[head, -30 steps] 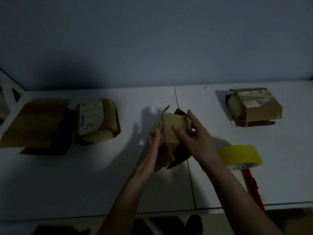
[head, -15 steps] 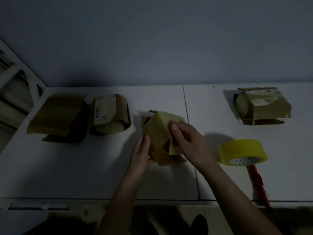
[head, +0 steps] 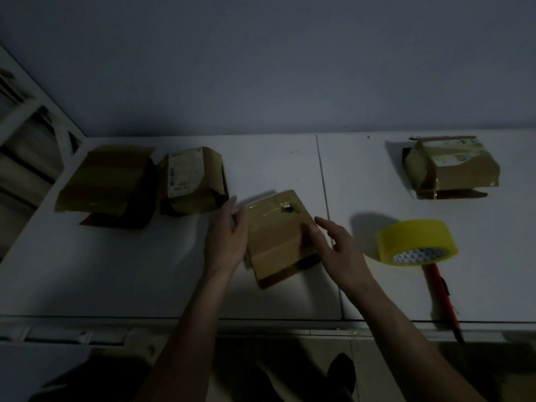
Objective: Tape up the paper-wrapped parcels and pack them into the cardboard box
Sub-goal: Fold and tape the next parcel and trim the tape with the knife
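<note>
Brown-paper parcel [head: 278, 236] lies at centre of the white tabletop [head: 121, 271], glossy tape across its top, between both hands. Left hand [head: 227, 236] rests against its 9 o'clock side, fingers straight; right hand [head: 338, 248] hovers at 3 o'clock, fingers relaxed, holding nothing. Cardboard box [head: 107, 181] at 10 o'clock, labelled parcel [head: 193, 178] beside it, third parcel [head: 452, 166] at 2 o'clock, not boxed. Yellow tape roll [head: 417, 242] at 3 o'clock. Dim light; box looks unfilled, probably. Packing still to do.

Dim light perhaps hides the label's [head: 184, 172] print.
</note>
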